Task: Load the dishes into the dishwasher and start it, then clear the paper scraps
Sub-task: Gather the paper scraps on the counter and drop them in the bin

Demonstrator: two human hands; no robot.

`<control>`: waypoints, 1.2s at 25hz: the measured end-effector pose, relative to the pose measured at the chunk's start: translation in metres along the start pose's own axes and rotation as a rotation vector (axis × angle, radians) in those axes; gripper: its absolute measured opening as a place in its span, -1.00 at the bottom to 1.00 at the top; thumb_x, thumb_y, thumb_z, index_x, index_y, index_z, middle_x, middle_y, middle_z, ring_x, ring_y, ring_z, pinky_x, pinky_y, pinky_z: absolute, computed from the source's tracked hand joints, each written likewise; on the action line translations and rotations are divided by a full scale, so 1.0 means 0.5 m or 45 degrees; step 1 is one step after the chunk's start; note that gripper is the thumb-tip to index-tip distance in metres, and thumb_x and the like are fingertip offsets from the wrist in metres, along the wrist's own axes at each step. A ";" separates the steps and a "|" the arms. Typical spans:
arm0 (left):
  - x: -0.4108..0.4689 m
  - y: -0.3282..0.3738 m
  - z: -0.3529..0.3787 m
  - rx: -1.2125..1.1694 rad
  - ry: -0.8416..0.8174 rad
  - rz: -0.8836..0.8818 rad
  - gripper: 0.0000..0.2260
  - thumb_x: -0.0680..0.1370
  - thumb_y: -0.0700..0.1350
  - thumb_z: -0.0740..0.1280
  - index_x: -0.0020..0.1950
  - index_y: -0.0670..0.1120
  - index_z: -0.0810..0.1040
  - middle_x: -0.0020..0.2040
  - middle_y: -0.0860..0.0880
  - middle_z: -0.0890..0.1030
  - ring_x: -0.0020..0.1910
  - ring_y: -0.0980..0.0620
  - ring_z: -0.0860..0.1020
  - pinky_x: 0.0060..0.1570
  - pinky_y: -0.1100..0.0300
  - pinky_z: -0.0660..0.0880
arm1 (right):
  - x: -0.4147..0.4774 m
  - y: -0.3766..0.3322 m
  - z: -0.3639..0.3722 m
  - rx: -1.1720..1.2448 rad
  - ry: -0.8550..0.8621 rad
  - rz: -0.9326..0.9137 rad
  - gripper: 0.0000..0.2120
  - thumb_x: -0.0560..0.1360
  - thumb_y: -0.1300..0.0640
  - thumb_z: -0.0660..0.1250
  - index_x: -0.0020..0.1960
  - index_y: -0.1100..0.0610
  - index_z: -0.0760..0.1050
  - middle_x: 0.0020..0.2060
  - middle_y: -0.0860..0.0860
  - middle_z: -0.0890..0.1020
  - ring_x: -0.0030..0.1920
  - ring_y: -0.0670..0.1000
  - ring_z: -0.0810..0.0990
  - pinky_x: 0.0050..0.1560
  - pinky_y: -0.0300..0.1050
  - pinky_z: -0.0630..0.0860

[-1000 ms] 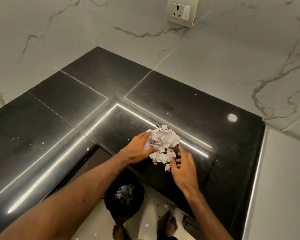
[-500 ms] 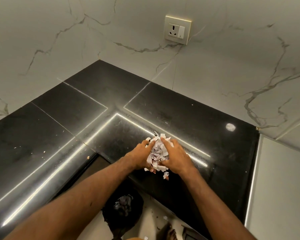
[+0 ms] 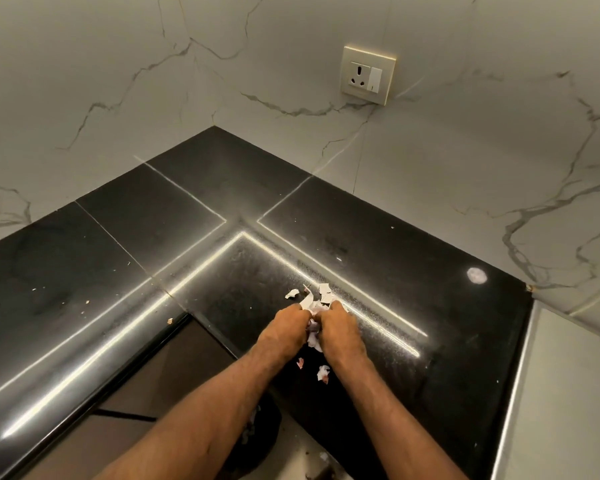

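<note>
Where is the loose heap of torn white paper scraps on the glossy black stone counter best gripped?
At its two flanks, low against the glossy black stone counter, with the left hand and right hand closing inward from opposite sides. The torn white paper scraps are many small separate pieces, so a one-sided pinch would likely shed some; two stray scraps show below the hands.

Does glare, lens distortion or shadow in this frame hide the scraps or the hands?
Head view: strip glare crosses the black counter right at the scraps, yet they read clearly. The same head view's wide-angle lens curves the counter's edges. The left hand and right hand look sharp. The bin below sits deep in shadow.
</note>
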State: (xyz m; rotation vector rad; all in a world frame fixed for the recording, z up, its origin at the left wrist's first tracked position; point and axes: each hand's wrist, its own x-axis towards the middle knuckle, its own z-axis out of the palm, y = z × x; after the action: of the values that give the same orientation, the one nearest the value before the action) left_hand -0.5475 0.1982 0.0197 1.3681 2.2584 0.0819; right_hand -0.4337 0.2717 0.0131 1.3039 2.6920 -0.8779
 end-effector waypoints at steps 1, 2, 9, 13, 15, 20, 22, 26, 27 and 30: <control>0.001 0.006 0.004 -0.011 0.020 -0.036 -0.75 0.62 -0.12 0.34 0.28 -0.12 0.59 0.17 -0.14 0.56 0.19 -0.16 0.58 0.14 0.01 0.51 | 0.003 0.001 0.001 -0.009 0.004 0.003 -0.84 0.61 0.12 0.31 0.15 0.08 0.60 -0.03 -0.03 0.47 -0.11 -0.03 0.49 -0.20 -0.20 0.44; 0.000 0.012 0.006 -0.022 0.036 -0.071 -0.78 0.62 -0.12 0.34 0.24 -0.13 0.61 0.14 -0.14 0.58 0.15 -0.16 0.59 0.10 0.01 0.52 | 0.006 0.000 0.001 -0.052 0.002 -0.015 -0.85 0.60 0.13 0.31 0.12 0.10 0.61 -0.05 -0.04 0.47 -0.12 -0.04 0.49 -0.21 -0.18 0.47; -0.013 0.053 -0.017 -0.104 0.113 -0.171 -0.81 0.62 -0.11 0.34 0.18 -0.15 0.62 0.11 -0.19 0.59 0.12 -0.21 0.60 0.08 -0.03 0.55 | 0.000 0.015 -0.036 -0.053 -0.023 -0.110 -0.87 0.59 0.11 0.30 0.03 0.06 0.62 -0.11 -0.05 0.50 -0.06 0.05 0.59 -0.10 -0.02 0.60; -0.034 0.079 -0.061 -0.114 0.205 -0.076 -0.77 0.63 -0.09 0.34 0.22 -0.16 0.64 0.16 -0.19 0.60 0.16 -0.20 0.58 0.13 0.01 0.50 | -0.019 0.016 -0.083 -0.016 0.103 -0.172 -0.87 0.58 0.01 0.36 0.01 0.02 0.65 -0.09 -0.07 0.50 -0.09 0.00 0.57 -0.13 -0.08 0.55; -0.053 0.072 -0.081 -0.122 0.254 -0.077 -0.77 0.63 -0.09 0.34 0.22 -0.14 0.65 0.14 -0.17 0.62 0.15 -0.19 0.60 0.13 0.02 0.50 | -0.035 -0.007 -0.100 -0.085 0.134 -0.231 -0.88 0.61 0.05 0.38 0.05 -0.03 0.70 -0.08 -0.04 0.50 -0.09 0.02 0.56 -0.14 -0.09 0.54; -0.154 -0.016 -0.101 -0.123 0.351 -0.125 -0.81 0.60 -0.09 0.37 0.15 -0.12 0.68 0.08 -0.16 0.67 0.11 -0.20 0.63 0.09 0.00 0.52 | -0.069 -0.117 -0.069 -0.134 0.135 -0.350 -0.84 0.55 0.16 0.41 0.01 -0.01 0.75 -0.08 0.02 0.62 -0.14 0.05 0.60 -0.12 -0.11 0.54; -0.208 -0.072 -0.098 -0.149 0.365 -0.178 -0.81 0.60 -0.10 0.35 0.14 -0.11 0.69 0.06 -0.15 0.69 0.10 -0.19 0.64 0.09 0.01 0.54 | -0.098 -0.174 -0.031 -0.109 0.089 -0.364 -0.83 0.52 0.20 0.40 -0.02 0.02 0.75 -0.11 0.07 0.67 -0.15 0.08 0.66 -0.11 -0.08 0.60; -0.320 -0.199 -0.058 -0.221 0.383 -0.333 -0.80 0.58 -0.11 0.37 0.16 -0.05 0.70 0.10 -0.12 0.70 0.14 -0.16 0.63 0.09 0.06 0.53 | -0.171 -0.288 0.068 -0.182 -0.044 -0.445 -0.76 0.51 0.20 0.38 0.08 -0.02 0.74 -0.06 0.11 0.62 -0.05 0.18 0.66 -0.03 -0.04 0.55; -0.338 -0.229 -0.038 -0.248 0.386 -0.377 -0.79 0.57 -0.13 0.37 0.18 -0.05 0.70 0.12 -0.12 0.70 0.16 -0.16 0.63 0.11 0.06 0.52 | -0.189 -0.309 0.092 -0.177 -0.080 -0.451 -0.75 0.52 0.20 0.38 0.10 -0.02 0.73 -0.05 0.10 0.58 -0.02 0.18 0.65 -0.02 -0.05 0.53; -0.385 -0.294 0.022 -0.336 0.380 -0.506 -0.77 0.55 -0.17 0.36 0.17 -0.07 0.69 0.14 -0.12 0.69 0.19 -0.18 0.61 0.13 0.04 0.51 | -0.220 -0.354 0.172 -0.205 -0.143 -0.445 -0.77 0.52 0.18 0.41 0.13 0.01 0.72 -0.08 0.07 0.48 0.01 0.22 0.64 -0.06 -0.09 0.46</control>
State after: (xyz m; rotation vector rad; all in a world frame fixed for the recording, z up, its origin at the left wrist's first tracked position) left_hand -0.5907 -0.0394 0.0395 0.7973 2.6089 0.4566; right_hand -0.5096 0.0633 0.0531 0.7432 2.8738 -0.7104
